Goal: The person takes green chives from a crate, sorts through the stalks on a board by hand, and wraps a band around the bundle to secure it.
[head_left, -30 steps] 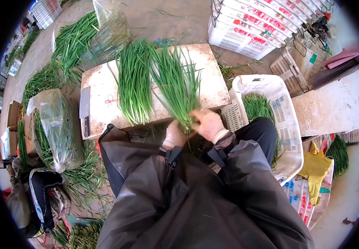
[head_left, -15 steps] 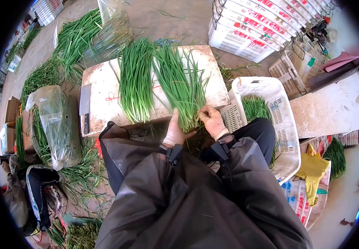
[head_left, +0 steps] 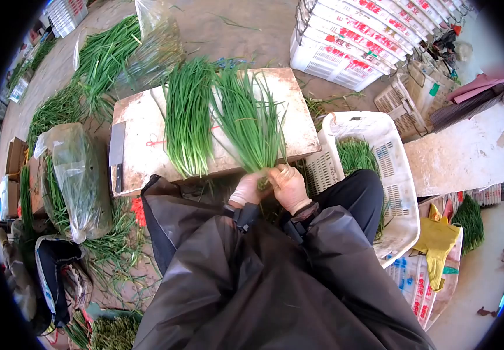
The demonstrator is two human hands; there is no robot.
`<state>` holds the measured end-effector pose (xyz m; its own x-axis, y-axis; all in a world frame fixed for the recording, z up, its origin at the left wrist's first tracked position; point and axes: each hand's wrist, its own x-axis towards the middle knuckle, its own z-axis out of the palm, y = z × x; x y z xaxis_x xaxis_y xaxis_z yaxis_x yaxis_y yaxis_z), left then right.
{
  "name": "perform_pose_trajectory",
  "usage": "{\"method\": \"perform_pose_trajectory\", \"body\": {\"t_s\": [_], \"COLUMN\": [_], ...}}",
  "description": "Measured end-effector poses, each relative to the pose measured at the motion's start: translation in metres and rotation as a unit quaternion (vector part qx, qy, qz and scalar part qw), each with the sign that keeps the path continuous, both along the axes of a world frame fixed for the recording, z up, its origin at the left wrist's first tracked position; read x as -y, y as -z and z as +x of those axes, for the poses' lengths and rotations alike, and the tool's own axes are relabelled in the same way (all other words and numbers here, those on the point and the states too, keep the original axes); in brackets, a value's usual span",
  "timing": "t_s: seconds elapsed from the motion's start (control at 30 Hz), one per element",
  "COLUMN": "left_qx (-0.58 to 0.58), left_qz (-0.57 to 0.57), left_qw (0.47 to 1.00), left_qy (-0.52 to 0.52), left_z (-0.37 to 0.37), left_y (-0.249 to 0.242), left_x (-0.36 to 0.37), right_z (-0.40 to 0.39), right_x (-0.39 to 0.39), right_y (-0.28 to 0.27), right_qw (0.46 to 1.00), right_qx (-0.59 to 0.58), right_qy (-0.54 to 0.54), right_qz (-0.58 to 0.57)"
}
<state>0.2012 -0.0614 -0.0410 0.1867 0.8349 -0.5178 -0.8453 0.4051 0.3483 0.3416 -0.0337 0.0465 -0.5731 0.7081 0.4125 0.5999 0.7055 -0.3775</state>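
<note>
A bunch of garlic chives [head_left: 250, 125] lies on the worn white board [head_left: 141, 114], its leaf tips pointing away and its stem ends over the near edge. My left hand [head_left: 248, 189], in a pale glove, is wrapped round the stem ends from the left. Against it on the right, my right hand [head_left: 288, 186], also gloved, has its fingers closed on the same stems. The very ends are mostly hidden between the hands. To the left lies a second bunch of chives [head_left: 188, 125], untouched, with a red tie [head_left: 154, 143] beside and under it.
At the board's left edge is a cleaver [head_left: 118, 146]. A white crate [head_left: 400, 175] with chives in it stands by my right leg. Stacked white crates [head_left: 345, 52] rise at the back right. A clear plastic bag [head_left: 80, 181] and loose chives [head_left: 112, 251] are on the left.
My right hand has moved left and down, from the right side of the stems to against my left hand. The stem ends are drawn together and nearer to me.
</note>
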Motion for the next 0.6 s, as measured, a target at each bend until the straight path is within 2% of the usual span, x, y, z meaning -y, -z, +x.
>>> {"method": "perform_pose_trajectory", "body": {"t_s": [0.13,0.23,0.33,0.43,0.47,0.5,0.57,0.6], "left_qx": [-0.030,-0.046,-0.067,-0.070,-0.099,-0.099,-0.100,-0.106], "left_qz": [0.010,-0.001,0.056,0.004,-0.049,-0.042,-0.030,-0.026], "left_qw": [0.999,0.998,0.996,0.997,0.994,0.994,0.994,0.994], "left_qy": [-0.043,-0.051,-0.021,0.017,-0.029,-0.027,-0.021,-0.019], "left_z": [0.000,0.001,-0.002,-0.010,-0.004,-0.004,-0.005,-0.005], "left_y": [0.004,0.013,0.020,-0.001,-0.028,-0.027,-0.024,-0.022], "left_x": [-0.004,-0.006,-0.008,-0.007,-0.002,-0.001,0.000,0.001], "right_z": [-0.001,-0.003,-0.003,0.005,0.013,0.021,0.030,0.033], "right_x": [0.001,0.005,0.016,0.022,0.017,0.009,-0.010,-0.018], "right_y": [-0.012,-0.014,-0.027,-0.047,-0.054,-0.056,-0.073,-0.064], "right_qw": [0.999,0.997,0.983,0.915,0.876,0.843,0.800,0.836], "right_qx": [0.034,0.005,-0.022,-0.061,0.032,0.127,0.345,0.350], "right_qy": [-0.014,-0.068,-0.129,-0.233,-0.254,-0.294,-0.250,-0.172], "right_qz": [0.040,-0.043,-0.126,-0.324,-0.409,-0.433,-0.422,-0.387]}}
